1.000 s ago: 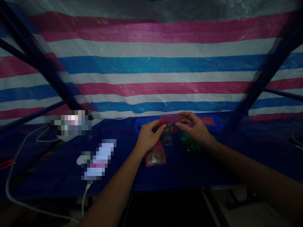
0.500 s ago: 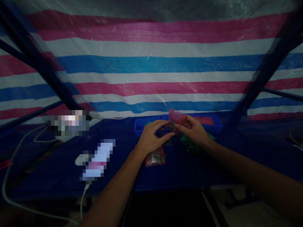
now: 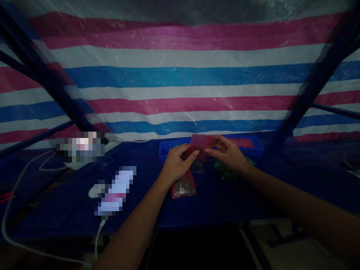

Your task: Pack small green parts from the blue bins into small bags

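While both hands meet above the far middle of the blue-covered table (image 3: 225, 202), the head view shows the left hand (image 3: 176, 165) pinching the left edge of a translucent red pouch (image 3: 201, 144) between thumb and forefinger. The right hand (image 3: 229, 154) pinches its right edge the same way, other fingers loosely curled, so the pouch hangs between them just in front of a shallow blue tray (image 3: 168, 147). Below the left hand a filled bag (image 3: 184, 187), also red, lies flat on the table, green bags (image 3: 222, 169) sit under the right wrist, and a striped tarp (image 3: 180, 75) hangs behind.
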Tool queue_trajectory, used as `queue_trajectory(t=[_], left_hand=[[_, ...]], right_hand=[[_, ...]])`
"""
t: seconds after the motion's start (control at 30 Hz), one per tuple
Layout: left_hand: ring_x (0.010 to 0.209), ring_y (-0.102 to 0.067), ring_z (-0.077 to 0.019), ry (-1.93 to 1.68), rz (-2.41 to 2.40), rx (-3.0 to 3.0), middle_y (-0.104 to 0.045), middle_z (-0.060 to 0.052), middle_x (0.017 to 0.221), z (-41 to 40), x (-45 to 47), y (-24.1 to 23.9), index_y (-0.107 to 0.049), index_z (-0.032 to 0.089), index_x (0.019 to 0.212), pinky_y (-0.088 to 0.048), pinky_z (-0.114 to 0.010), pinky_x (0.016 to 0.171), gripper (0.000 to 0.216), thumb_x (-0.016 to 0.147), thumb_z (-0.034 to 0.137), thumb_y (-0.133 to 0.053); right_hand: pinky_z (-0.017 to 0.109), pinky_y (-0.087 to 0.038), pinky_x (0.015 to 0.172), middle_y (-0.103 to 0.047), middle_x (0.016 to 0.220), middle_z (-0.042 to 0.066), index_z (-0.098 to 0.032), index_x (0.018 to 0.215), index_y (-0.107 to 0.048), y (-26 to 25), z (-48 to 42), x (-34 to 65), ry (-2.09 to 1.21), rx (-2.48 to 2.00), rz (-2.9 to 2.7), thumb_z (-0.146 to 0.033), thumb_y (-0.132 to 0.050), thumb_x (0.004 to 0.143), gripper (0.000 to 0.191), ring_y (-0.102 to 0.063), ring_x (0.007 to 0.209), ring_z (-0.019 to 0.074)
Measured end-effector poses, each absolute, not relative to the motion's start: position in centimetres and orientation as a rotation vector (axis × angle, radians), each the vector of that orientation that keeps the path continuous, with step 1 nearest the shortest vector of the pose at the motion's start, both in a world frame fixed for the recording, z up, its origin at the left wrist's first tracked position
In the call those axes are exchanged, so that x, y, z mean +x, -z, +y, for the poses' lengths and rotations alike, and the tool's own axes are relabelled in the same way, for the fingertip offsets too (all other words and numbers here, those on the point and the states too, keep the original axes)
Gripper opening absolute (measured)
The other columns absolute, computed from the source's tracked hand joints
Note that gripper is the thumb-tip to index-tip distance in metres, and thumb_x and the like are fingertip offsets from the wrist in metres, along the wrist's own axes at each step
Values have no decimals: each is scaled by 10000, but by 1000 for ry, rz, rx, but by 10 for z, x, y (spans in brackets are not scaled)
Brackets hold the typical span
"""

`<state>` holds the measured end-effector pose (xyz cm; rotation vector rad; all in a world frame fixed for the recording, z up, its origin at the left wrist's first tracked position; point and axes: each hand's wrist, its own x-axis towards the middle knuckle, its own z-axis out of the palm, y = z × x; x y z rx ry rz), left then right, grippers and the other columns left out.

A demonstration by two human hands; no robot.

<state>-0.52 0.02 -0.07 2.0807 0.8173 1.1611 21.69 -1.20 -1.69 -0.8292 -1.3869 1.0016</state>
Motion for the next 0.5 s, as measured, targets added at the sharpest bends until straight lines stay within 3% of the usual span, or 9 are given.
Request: queue_trajectory(t=[0.07,0.17,0.33,0.5], left_hand=[[982,-730,-232,-1143,770,2009,-762,-100,1116,1,-4,3,-722,197,1187,-590,-392,890,306,961,392,-656],[1037,-725,-225,-1244,769,1983,-737,-110,1199,4,-3,4,-636,203,1325,-593,-395,925,399,958,354,-673],[1124,-674,-214,-1406,888,2359,-670,-94,1274,2,-7,-3,-639,242,1324,-575,-404,971,353,978,308,-658],[1178,-652,-244,-1211,759,2585,-678,-99,1282,-4,-4,-3,-620,232,1349,-546,-432,1017,450,936,380,-717]], right_hand=[[380,-598,845,-759,952,33,-243,984,-697,17,-12,217,-1076,-841,-1396,-432,-877,741,357,-718,869,204],[386,-603,809,-762,891,29,-233,913,-702,17,-10,219,-1101,-857,-1351,-455,-876,735,334,-718,796,204],[362,-599,847,-771,982,39,-233,967,-697,20,-6,221,-996,-842,-1256,-441,-882,736,362,-729,891,214],[369,-582,907,-769,1009,36,-232,984,-696,20,-14,216,-1053,-809,-1441,-431,-844,791,314,-726,957,212]])
